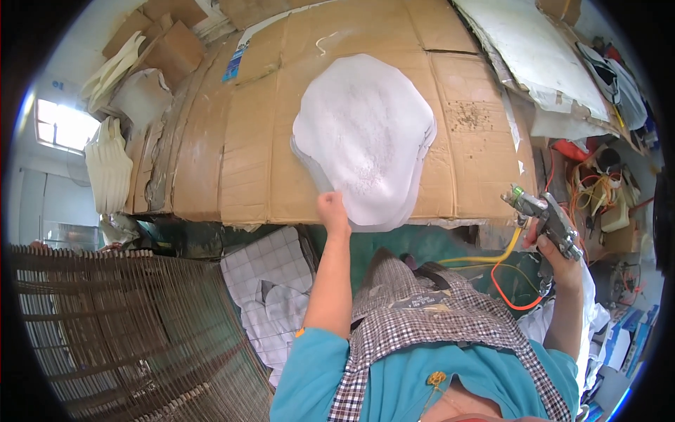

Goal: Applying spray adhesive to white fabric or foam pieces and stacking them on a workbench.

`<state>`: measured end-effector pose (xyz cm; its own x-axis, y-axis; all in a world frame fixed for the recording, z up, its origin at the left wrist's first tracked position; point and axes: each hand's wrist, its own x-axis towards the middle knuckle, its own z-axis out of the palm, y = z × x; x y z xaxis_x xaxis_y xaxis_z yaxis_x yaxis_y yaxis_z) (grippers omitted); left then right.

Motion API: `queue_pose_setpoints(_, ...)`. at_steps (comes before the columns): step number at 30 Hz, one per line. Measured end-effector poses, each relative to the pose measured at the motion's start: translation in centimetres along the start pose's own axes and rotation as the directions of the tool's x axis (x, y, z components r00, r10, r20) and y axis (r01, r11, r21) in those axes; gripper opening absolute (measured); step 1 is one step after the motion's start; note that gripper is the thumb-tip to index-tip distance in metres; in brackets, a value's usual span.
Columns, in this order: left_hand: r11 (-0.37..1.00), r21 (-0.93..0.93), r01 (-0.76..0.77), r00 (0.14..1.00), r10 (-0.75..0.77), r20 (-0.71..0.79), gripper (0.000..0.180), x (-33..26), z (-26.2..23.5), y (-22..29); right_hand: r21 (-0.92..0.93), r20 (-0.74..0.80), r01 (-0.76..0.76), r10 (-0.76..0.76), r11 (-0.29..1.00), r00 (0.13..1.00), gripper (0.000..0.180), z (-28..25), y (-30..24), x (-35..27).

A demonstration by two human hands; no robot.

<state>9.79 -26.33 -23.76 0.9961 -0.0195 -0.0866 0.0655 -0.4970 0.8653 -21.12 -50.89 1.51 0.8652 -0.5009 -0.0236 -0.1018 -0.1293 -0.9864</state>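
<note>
A cardboard-covered tabletop [246, 158] fills the upper middle of the frame, and on it, at the centre, lies a stack of pale, lobed sheets [365, 119] with dark specks on its top surface. Its narrower lower end reaches the tabletop's near edge. The person's left hand [332, 209] is at the stack's lower left edge, fingers curled together; one cannot tell whether they pinch a sheet. At the right of the frame, the right hand [554, 252] has its fingers clamped around a spray gun [545, 214], well apart from the stack. A yellow hose [508, 256] and an orange hose [500, 287] run near the gun. At the lower left stands a brown slatted rack [112, 309]; a checked apron [450, 323] shows at lower centre
</note>
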Motion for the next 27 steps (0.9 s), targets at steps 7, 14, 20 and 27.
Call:
queue_pose_setpoints(7, 0.359, -0.851, 0.383, 0.922, -0.093, 0.376, 0.043, -0.7, -0.4, 6.4, 0.100, 0.037, -0.015, 0.011, 0.995, 0.999, 0.057, 1.8, 0.8, -0.4)
queue_pose_setpoints(14, 0.180, -0.974, -0.138, 0.945, 0.317, -0.075, 0.034, -1.3, -18.6, 18.9, 0.052, 0.077, -0.036, 0.032, 0.998, 0.997, 0.055, 2.5, -1.5, -3.2)
queue_pose_setpoints(20, 0.846, -0.124, -0.519, 0.815, 0.446, -0.370, 0.035, -3.3, -28.5, 14.4, -0.040, 0.013, 0.007, -0.007, 0.999, 1.000, 0.047, 5.4, -2.1, -4.2)
queue_pose_setpoints(27, 0.805, -0.363, -0.468, 0.845, 0.288, -0.451, 0.035, -9.1, -30.2, 11.2, -0.079, -0.244, -0.061, 0.040, 0.995, 0.969, 0.041, 4.9, -3.3, -7.3)
